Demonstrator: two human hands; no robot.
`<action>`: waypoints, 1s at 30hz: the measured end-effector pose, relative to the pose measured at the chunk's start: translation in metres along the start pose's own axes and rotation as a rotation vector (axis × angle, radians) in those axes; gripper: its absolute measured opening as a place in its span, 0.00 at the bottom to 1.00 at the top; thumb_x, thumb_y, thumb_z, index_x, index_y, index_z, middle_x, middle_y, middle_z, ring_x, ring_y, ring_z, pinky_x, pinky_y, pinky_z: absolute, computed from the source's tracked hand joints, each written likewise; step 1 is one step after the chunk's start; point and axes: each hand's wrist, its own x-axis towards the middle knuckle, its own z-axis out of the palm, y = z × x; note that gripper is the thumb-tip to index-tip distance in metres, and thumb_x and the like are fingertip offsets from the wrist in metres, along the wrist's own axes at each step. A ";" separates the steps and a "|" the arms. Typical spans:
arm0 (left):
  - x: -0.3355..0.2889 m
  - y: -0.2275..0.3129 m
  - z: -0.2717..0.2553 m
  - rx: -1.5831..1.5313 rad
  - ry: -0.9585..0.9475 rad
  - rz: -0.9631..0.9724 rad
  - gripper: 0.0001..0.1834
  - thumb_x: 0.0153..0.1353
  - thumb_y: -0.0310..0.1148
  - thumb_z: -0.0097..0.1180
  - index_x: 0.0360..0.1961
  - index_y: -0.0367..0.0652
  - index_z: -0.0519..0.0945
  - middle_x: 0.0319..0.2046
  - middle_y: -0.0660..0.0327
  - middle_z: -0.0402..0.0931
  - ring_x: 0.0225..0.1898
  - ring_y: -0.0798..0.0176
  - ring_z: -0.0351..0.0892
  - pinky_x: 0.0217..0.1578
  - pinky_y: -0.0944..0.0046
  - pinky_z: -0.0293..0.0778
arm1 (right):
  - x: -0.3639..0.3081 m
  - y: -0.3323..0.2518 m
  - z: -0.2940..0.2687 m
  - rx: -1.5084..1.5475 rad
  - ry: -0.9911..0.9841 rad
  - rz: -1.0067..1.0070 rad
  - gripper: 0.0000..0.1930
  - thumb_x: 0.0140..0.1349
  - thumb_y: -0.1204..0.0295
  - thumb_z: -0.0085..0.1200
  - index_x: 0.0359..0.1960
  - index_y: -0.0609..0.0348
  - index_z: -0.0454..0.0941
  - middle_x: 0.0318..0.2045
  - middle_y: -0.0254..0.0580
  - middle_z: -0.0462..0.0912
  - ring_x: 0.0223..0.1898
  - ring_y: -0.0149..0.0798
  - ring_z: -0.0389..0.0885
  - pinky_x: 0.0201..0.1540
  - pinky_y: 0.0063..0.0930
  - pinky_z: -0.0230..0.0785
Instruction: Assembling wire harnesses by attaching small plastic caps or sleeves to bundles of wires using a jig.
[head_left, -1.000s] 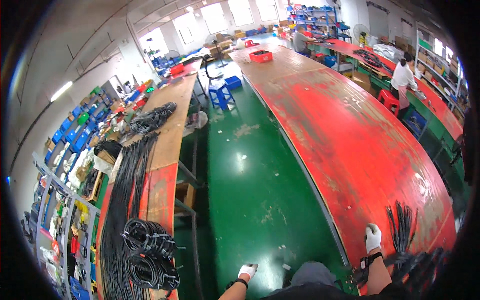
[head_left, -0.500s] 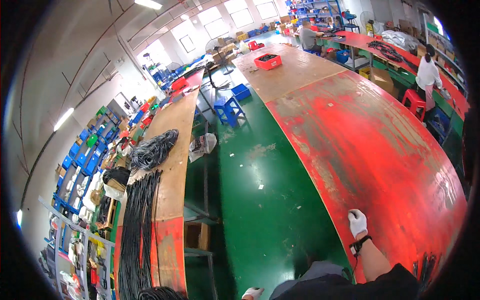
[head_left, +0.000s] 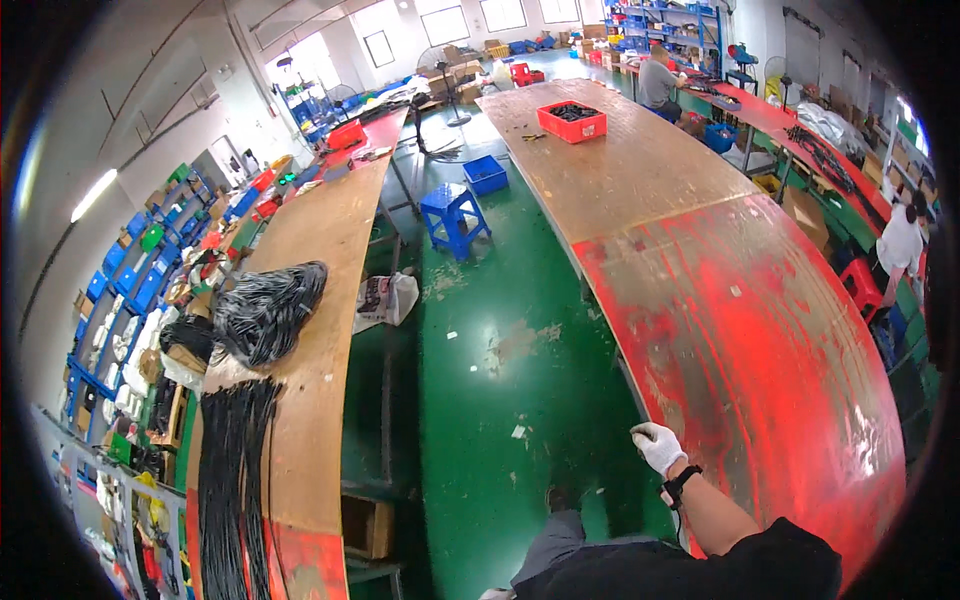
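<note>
Green floor (head_left: 480, 400) holds blue stool (head_left: 453, 208). Left of it, long table (head_left: 330, 228) carries black cables (head_left: 228, 480), cable coil (head_left: 268, 310); right of it, wider table (head_left: 640, 190) carries red bin (head_left: 572, 131).

No legible text, labels, numbers or signs. Closest candidate: white plastic bag (head_left: 402, 293) below the right edge of the left tabletop (head_left: 312, 405), dark print-like marks on its side, too small and blurred to read. Blue bins (head_left: 147, 287) on shelving past that tabletop's left edge: too small to make out labels. Black wristband (head_left: 682, 482) by the left edge of the right tabletop (head_left: 800, 420): nothing readable.
</note>
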 end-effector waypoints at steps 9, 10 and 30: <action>0.218 0.313 -0.364 0.107 0.212 0.212 0.36 0.68 0.57 0.57 0.63 0.37 0.83 0.60 0.43 0.84 0.64 0.42 0.82 0.65 0.53 0.75 | 0.288 -0.079 -0.034 0.146 0.253 0.002 0.12 0.70 0.73 0.60 0.49 0.66 0.87 0.38 0.41 0.90 0.41 0.33 0.86 0.47 0.31 0.78; 0.235 0.370 -0.395 0.062 0.216 0.236 0.34 0.69 0.56 0.57 0.62 0.37 0.84 0.60 0.44 0.85 0.62 0.45 0.84 0.64 0.54 0.76 | 0.321 -0.080 -0.041 0.160 0.277 0.062 0.12 0.69 0.73 0.60 0.50 0.66 0.87 0.37 0.41 0.89 0.40 0.33 0.85 0.46 0.30 0.78; 0.566 0.703 -0.803 0.166 0.057 -0.056 0.36 0.69 0.58 0.57 0.66 0.39 0.83 0.64 0.49 0.83 0.66 0.47 0.81 0.67 0.55 0.73 | 1.038 -0.315 -0.007 -0.011 0.261 -0.095 0.13 0.70 0.72 0.59 0.51 0.66 0.85 0.43 0.45 0.91 0.44 0.37 0.87 0.51 0.31 0.78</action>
